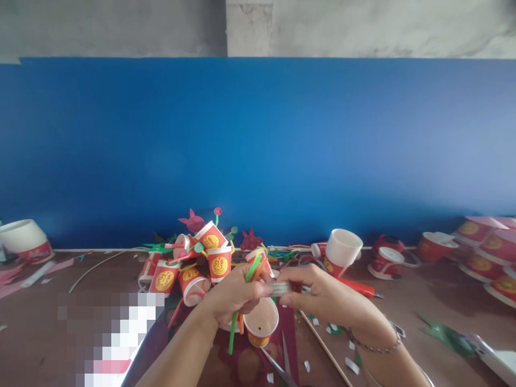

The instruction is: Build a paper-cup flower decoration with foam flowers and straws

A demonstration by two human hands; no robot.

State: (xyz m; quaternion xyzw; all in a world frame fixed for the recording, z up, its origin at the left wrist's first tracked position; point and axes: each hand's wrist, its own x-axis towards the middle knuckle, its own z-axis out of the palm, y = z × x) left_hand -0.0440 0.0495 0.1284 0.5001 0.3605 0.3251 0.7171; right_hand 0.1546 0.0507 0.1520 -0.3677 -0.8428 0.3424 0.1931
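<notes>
My left hand is closed around a green drinking straw and an orange straw, which poke out above and below the fingers. Thumb and fingertips of that hand also touch a small pale strip that looks like tape. At its other end, my right hand pinches the same strip. Just beneath both hands stands an upright red-and-white paper cup with its mouth up and a small dark speck inside. Scissors lie in front of it with the blades apart, on dark red paper.
Decorated paper cups are heaped at the back left. A cup stack stands right of centre, near an orange-red cutter. A wooden stick and paper scraps lie nearer. Green-bladed scissors rest at the right. A blue wall rises behind.
</notes>
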